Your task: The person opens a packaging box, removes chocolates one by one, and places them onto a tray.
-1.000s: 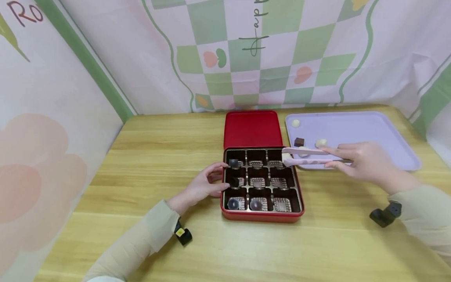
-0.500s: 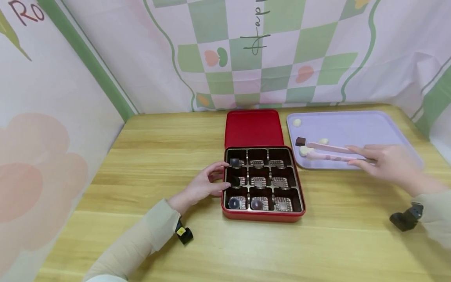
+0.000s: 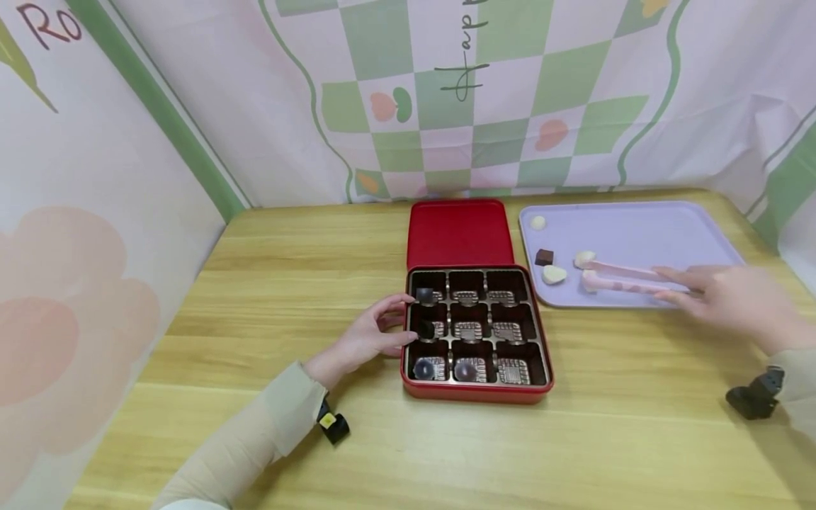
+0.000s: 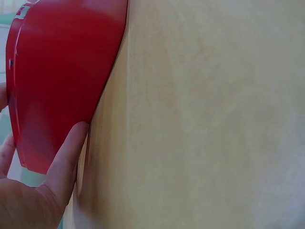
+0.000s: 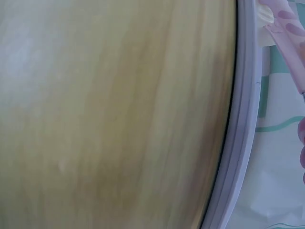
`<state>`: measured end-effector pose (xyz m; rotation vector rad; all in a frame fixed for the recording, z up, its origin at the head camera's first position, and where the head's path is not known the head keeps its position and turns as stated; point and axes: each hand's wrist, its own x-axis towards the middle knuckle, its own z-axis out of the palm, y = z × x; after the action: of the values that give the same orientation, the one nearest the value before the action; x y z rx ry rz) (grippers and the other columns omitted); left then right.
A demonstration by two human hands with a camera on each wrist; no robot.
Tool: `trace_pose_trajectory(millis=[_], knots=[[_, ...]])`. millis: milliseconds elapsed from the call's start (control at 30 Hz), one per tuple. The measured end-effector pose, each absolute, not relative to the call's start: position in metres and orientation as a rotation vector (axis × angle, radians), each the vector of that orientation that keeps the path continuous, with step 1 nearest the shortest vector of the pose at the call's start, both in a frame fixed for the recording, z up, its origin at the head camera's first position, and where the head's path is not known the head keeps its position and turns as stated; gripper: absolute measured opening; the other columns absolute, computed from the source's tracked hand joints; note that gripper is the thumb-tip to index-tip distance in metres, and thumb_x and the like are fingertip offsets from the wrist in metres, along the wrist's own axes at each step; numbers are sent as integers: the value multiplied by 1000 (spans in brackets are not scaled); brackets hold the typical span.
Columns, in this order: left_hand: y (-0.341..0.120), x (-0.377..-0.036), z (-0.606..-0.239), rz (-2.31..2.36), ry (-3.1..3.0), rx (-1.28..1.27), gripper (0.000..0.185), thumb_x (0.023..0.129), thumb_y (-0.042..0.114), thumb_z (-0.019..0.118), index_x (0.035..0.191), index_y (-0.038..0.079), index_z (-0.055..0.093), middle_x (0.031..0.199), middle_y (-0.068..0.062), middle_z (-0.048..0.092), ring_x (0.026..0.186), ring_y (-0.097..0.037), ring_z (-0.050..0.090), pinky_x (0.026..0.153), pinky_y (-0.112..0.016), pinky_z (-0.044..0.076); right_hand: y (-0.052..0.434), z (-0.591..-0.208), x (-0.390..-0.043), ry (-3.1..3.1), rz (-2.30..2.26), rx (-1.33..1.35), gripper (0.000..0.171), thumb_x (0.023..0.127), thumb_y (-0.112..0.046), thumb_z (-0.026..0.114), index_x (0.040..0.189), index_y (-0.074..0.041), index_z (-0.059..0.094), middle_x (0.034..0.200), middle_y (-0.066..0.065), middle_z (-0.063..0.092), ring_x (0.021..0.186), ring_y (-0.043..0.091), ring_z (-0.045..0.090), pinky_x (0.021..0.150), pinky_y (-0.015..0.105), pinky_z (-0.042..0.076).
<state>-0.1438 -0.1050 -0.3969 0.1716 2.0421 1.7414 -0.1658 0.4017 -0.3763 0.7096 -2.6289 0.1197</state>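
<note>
My left hand (image 3: 366, 333) rests against the left wall of a red tin box (image 3: 474, 392), fingertips and thumb at its rim. The left wrist view shows fingers along that red wall (image 4: 62, 76). A dark brown divided insert fills the box. Its left column has a dark cube (image 3: 423, 295), a dark piece (image 3: 423, 328) and a round dark chocolate (image 3: 423, 368); another round one (image 3: 466, 370) sits bottom middle. My right hand (image 3: 733, 301) grips pink tongs (image 3: 631, 285) over the lilac tray. Their parted tips are beside a white chocolate (image 3: 584, 259); whether they pinch it I cannot tell.
On the lilac tray (image 3: 644, 227) are also a brown cube (image 3: 545, 257) and two white chocolates, one nearer the front (image 3: 554, 275) and one at the back corner (image 3: 538, 222). The red lid (image 3: 459, 232) lies behind the box. A patterned curtain (image 3: 446, 106) hangs behind the wooden table (image 3: 287, 283).
The tongs in my right hand moved right, from the box's upper right corner past the front white chocolate to another one on the tray. My left hand has stayed at the box.
</note>
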Motion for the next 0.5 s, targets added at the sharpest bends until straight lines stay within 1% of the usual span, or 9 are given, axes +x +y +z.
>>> trace_pose_trajectory(millis=[133, 233, 367, 467, 500], knots=[[-106, -144, -396, 1742, 2046, 189, 59, 84, 2, 69, 136, 17, 47, 140, -15, 40, 128, -32, 41, 76, -36, 60, 400, -374, -165, -2668, 67, 698, 43, 78, -42, 73, 104, -8, 73, 54, -5, 45, 45, 11, 30, 37, 31, 30], [-106, -144, -395, 1739, 2046, 200, 59, 84, 3, 69, 136, 17, 47, 141, -15, 40, 128, -32, 41, 77, -35, 60, 399, -373, -165, -2709, 51, 685, 43, 79, -41, 72, 107, -8, 72, 58, -1, 53, 45, 12, 34, 37, 33, 32], [-106, -143, -395, 1741, 2037, 193, 59, 84, 2, 68, 136, 17, 47, 140, -15, 40, 128, -32, 41, 75, -36, 60, 398, -373, -164, -2736, 86, 672, 44, 79, -39, 73, 109, -7, 70, 73, 11, 66, 47, 19, 47, 40, 42, 41], [-105, -142, -395, 1750, 2026, 178, 58, 84, 1, 68, 136, 16, 47, 140, -15, 41, 127, -32, 42, 75, -36, 60, 398, -374, -164, -2706, 131, 680, 46, 77, -38, 75, 108, -5, 70, 75, 14, 67, 48, 21, 50, 42, 44, 44], [-105, -142, -395, 1751, 2024, 173, 58, 84, 1, 68, 136, 16, 47, 139, -15, 41, 127, -32, 42, 74, -36, 60, 398, -374, -164, -2689, 133, 689, 46, 76, -39, 75, 107, -5, 70, 72, 13, 66, 47, 18, 47, 41, 42, 43]])
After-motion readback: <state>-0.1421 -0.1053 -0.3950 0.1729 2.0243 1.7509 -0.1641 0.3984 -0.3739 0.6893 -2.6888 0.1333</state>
